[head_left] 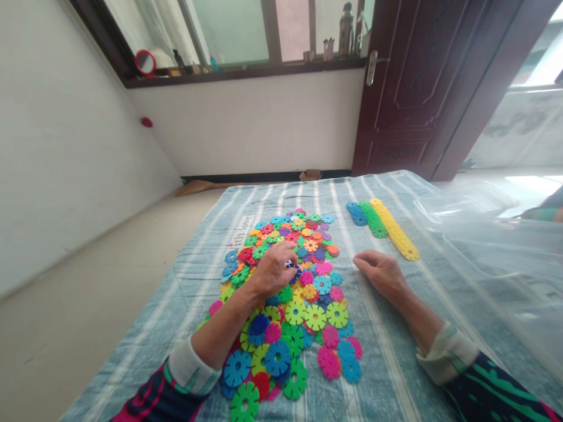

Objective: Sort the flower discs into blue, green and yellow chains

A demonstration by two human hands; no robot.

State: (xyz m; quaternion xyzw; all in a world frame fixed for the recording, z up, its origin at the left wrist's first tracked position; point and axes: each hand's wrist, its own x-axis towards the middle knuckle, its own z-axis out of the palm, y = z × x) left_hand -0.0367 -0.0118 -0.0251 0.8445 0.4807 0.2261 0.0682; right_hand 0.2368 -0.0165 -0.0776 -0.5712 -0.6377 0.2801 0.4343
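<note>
A large heap of colourful notched plastic discs (315,317) lies on the striped cloth. My left hand (273,268) is over the middle of the heap, with thumb and fingers curled round a dark blue notched disc (294,272), which they partly hide. To the right of the heap, my right hand (382,271) rests low over the cloth, its fingers pressed together; whatever they may hold does not show. Beyond it lie three rows of overlapping discs sorted by colour: a short blue row (356,214), a green row (373,220) and a longer yellow row (394,230).
The striped cloth (176,340) covers the table. Clear plastic containers (484,234) stand at the right, blurred. Beyond the table are a brown door (409,76) and a window sill (246,71) with a flask (346,29) and a red-rimmed mirror (145,63).
</note>
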